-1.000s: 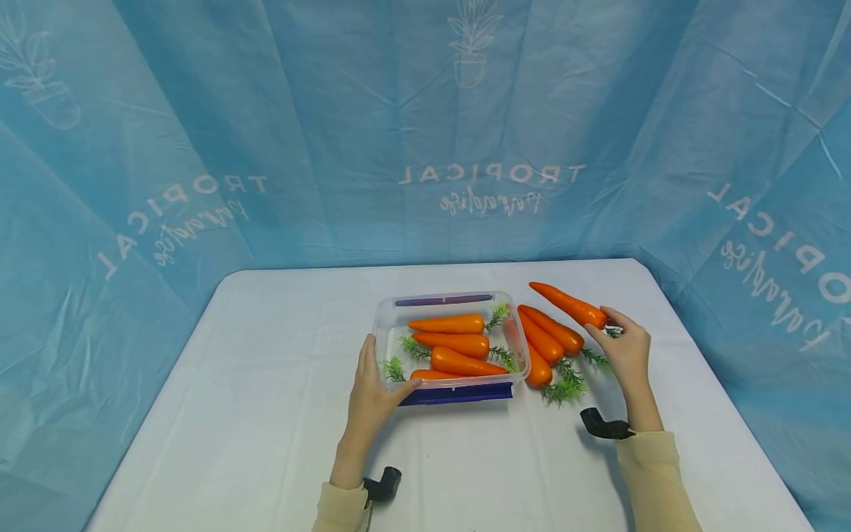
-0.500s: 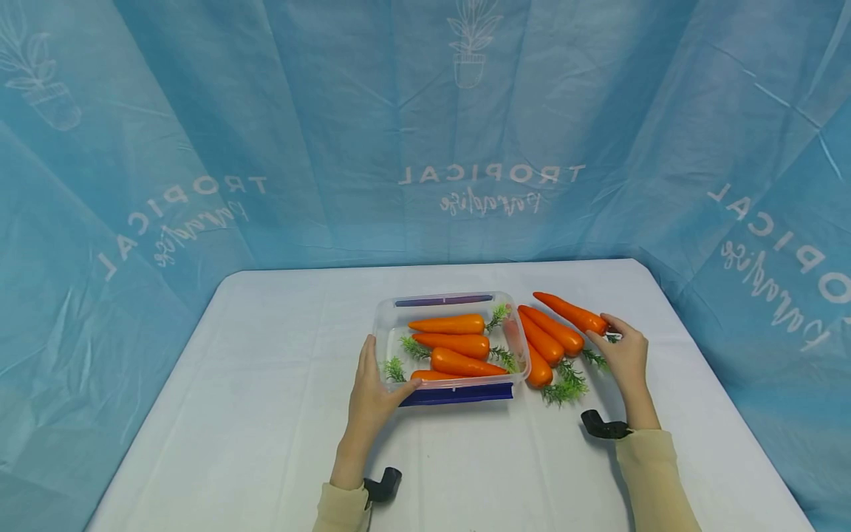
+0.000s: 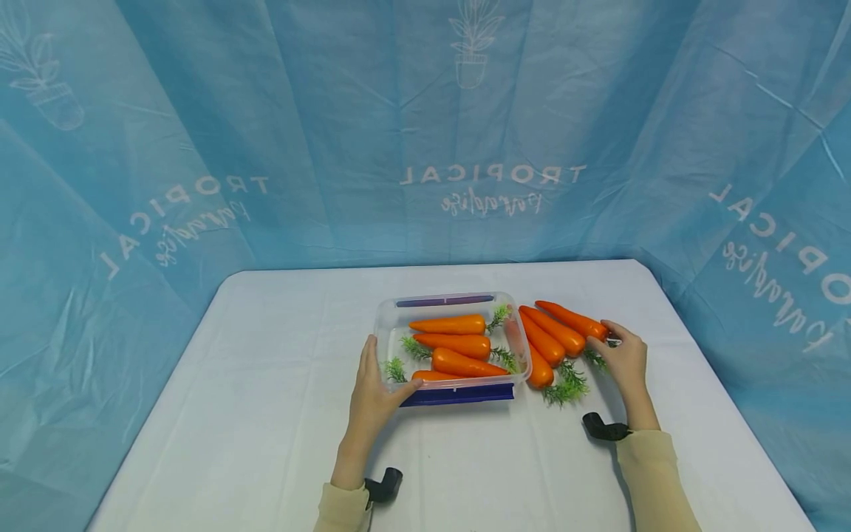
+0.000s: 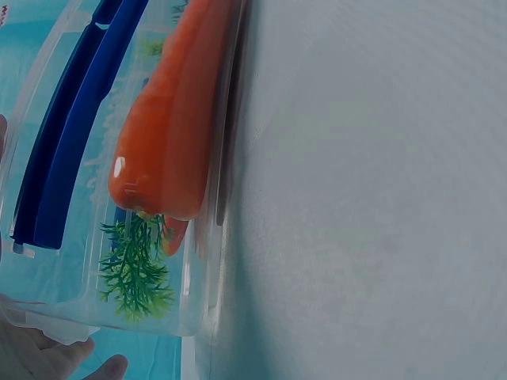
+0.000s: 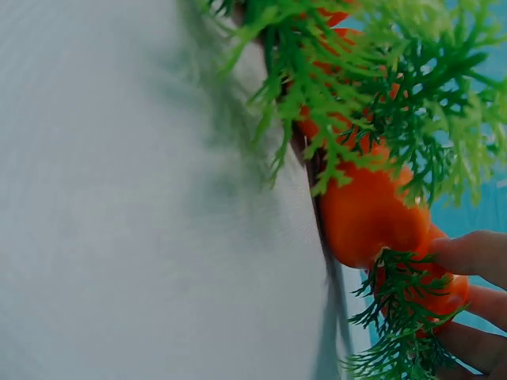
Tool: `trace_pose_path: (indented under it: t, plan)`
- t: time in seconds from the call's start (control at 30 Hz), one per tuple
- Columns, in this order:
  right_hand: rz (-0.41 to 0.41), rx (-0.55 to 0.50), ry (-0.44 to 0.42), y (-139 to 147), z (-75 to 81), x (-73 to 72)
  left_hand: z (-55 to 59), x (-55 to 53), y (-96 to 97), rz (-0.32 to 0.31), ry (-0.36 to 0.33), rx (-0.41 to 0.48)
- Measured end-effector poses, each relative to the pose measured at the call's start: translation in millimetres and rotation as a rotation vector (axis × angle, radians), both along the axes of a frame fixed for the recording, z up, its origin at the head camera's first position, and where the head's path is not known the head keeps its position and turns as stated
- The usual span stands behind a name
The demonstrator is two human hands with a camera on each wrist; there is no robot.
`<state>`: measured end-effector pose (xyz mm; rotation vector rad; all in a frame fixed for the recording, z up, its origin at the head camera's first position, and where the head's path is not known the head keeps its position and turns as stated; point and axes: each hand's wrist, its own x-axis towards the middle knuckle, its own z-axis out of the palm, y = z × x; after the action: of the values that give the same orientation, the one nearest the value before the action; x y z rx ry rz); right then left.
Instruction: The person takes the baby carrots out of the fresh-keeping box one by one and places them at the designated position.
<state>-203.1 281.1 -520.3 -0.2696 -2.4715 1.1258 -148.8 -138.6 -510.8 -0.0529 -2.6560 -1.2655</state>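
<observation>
In the head view my left hand (image 3: 372, 399) holds the front left corner of a clear plastic food container (image 3: 388, 310), thumb at the front rim and fingers along the left side. Inside lie several orange carrots (image 3: 448, 324) with green tops. To the right, my right hand (image 3: 625, 358) pinches the thick end of a carrot (image 3: 565, 318), which lies beside several other carrots (image 3: 548, 329) on the table. The right wrist view shows my fingers (image 5: 479, 257) around that carrot's end (image 5: 444, 289), its leafy top hanging down. The left wrist view shows carrots (image 4: 158, 158) through the container wall.
A white cloth covers the table (image 3: 266, 384). Blue printed curtains (image 3: 359, 133) hang behind it and at both sides. The container's blue front clip (image 3: 459, 394) hangs outward. Leafy carrot tops (image 3: 565, 386) spread just right of the container.
My right hand has lowered the carrot and brought it toward me, down beside the other loose carrots, still pinching its end. My left hand has stayed at the container.
</observation>
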Motion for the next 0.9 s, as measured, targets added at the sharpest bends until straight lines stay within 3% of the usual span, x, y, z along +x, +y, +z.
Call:
trace_pose_path:
  t: [0.67,0.9]
  plan:
    - [0.032,0.035,-0.089,5.2,-6.9,-1.7,-0.1,0.6,0.1,0.005,-0.004,0.003]
    - [-0.015,0.029,-0.076,2.8,-1.5,-3.8,0.4,-0.1,-0.2,-0.002,0.000,0.002]
